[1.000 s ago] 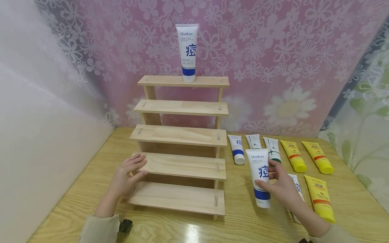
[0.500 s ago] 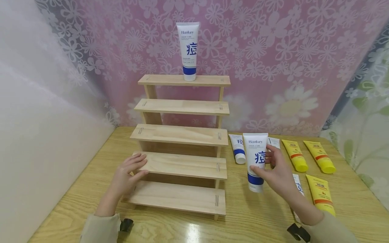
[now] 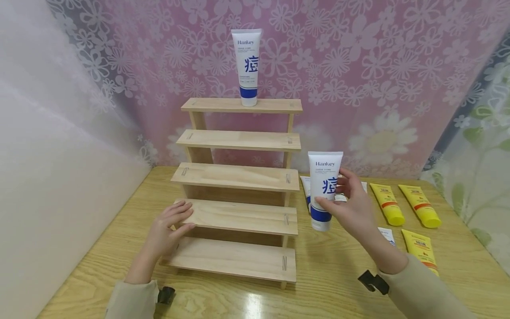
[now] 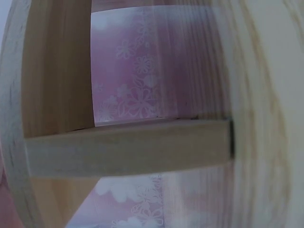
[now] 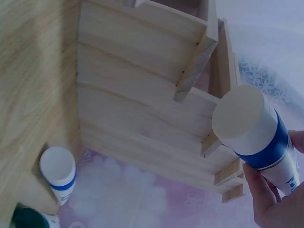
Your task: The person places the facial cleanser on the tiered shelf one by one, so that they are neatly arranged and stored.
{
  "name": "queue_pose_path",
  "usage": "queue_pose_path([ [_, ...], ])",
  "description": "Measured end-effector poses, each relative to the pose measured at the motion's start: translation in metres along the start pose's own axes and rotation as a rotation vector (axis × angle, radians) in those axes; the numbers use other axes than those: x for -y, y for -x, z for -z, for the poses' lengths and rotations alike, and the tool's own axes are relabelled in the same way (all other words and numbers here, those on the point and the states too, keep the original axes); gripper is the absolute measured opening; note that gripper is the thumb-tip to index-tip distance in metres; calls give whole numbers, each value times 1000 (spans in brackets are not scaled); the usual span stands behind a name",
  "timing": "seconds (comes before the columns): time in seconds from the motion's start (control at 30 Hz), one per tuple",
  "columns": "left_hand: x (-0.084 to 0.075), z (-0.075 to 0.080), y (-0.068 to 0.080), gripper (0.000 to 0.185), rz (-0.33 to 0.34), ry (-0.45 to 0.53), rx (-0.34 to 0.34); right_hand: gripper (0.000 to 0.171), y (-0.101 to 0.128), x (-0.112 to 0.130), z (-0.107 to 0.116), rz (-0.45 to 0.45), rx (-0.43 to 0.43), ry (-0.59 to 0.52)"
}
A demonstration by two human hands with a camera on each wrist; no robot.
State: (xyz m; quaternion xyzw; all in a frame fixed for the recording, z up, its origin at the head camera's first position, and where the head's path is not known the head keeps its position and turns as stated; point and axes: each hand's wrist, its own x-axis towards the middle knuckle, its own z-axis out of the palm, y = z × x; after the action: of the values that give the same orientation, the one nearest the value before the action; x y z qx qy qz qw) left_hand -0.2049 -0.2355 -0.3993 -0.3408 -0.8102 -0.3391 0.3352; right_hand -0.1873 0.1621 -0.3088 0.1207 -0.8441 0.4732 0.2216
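Two hands are at work in my head view. On the left, my left hand [image 3: 167, 230] lies flat with relaxed, straight fingers on the left end of the second step of the wooden stepped shelf [image 3: 239, 177]. The left wrist view shows only blurred wood [image 4: 128, 147] and pink cloth very close; the hand itself is not visible there. The shelf stands near the left wall, with bare table [image 3: 330, 283] between its right side and the tubes.

On the top step one white and blue tube [image 3: 247, 66] stands upright on its cap. To the right of the shelf, my right hand [image 3: 350, 208] pinches a second white and blue tube [image 3: 324, 190] between thumb and fingers, upright with cap down, lifted above the table and just beside the shelf's right edge. The right wrist view shows its round white cap [image 5: 242, 118] from below, and one more blue-banded tube [image 5: 58, 173] lying on the table.

Behind my hand, some lying tubes are mostly hidden. Further right lie the yellow tubes [image 3: 386, 204]; the nearest one is partly cut off by my sleeve [image 3: 422, 292].
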Motion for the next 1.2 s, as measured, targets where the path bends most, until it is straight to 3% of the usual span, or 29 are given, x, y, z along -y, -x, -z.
queue_pose_path([
  [0.03, 0, 0, 0, 38, 1, 3, 0, 71, -4, -8, -3, 34, 3, -77],
  [0.17, 0, 2, 1, 37, 24, 6, 10, 71, -14, 1, -11, 80, 6, -156],
  [0.23, 0, 3, 1, 37, 37, 1, 16, 70, -20, 5, -16, 102, 11, -166],
  [0.27, 0, 3, 1, 37, 44, -4, 20, 67, -22, 18, -16, 86, 8, -115],
  [0.63, -1, 4, 1, 37, 81, -38, 41, 69, -48, 46, -41, 163, 19, -203],
  [0.9, 0, 3, 1, 36, 45, -50, 25, 68, -66, 66, -62, 195, 4, -216],
  [1.2, -3, 2, 0, 37, 62, -20, 41, 70, -93, 74, -85, 247, -7, -256],
])
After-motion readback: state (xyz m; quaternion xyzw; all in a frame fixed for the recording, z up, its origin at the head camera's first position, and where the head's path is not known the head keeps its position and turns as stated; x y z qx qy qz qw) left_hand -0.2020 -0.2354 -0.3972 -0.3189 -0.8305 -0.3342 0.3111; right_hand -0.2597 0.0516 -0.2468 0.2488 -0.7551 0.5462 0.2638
